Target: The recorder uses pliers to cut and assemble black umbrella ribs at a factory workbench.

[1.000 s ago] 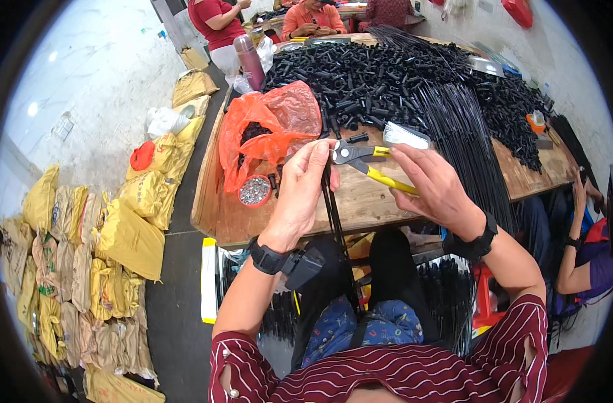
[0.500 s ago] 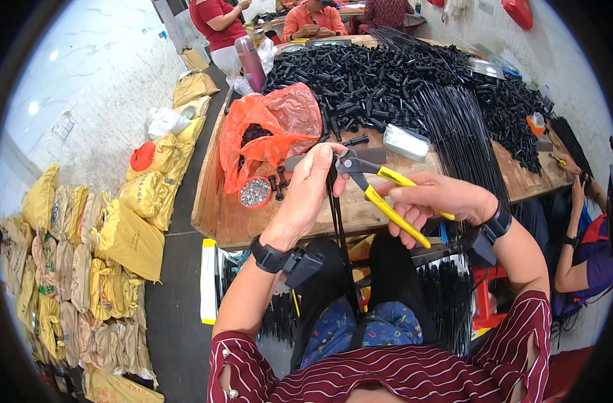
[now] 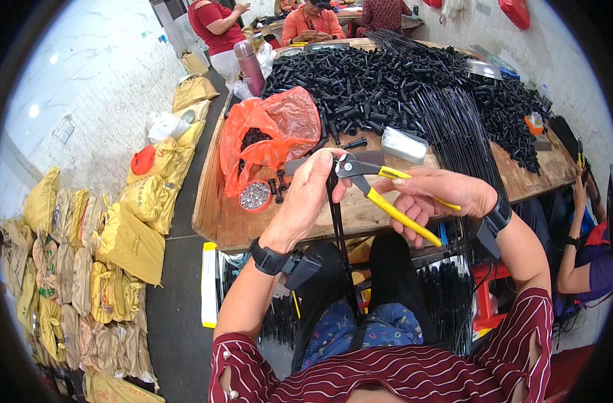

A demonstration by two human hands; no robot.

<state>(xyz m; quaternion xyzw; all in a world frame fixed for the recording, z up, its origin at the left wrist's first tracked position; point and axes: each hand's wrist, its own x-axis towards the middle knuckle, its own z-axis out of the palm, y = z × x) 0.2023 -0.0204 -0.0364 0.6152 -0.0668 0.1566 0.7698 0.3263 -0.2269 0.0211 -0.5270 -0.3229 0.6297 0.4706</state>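
Note:
My left hand (image 3: 305, 195) is closed, its thumb and fingers pinching the upper ends of thin black cables (image 3: 338, 232) that hang down over the table's edge toward my lap. In my right hand (image 3: 447, 191) is a pair of pliers (image 3: 404, 219) with yellow handles and a dark head. The handles are spread apart, fingers between and around them. The pliers' head is at my left fingertips, by the cable ends; what lies in the jaws is too small to tell. A red dish of small silvery metal pieces (image 3: 254, 195) stands left of my left hand.
A large heap of black tubular parts (image 3: 360, 84) covers the far wooden table (image 3: 215, 218). Long black cables (image 3: 457, 127) lie at right. An orange plastic bag (image 3: 293, 121), a clear box (image 3: 404, 144) and a flask (image 3: 250, 67) stand nearby. Yellow sacks (image 3: 132, 242) line the left; co-workers sit around.
The pliers and my right hand have shifted slightly right, with the handles still spread. My left hand stays nearly in place. A co-worker's hand at the right has moved with a yellow-handled tool.

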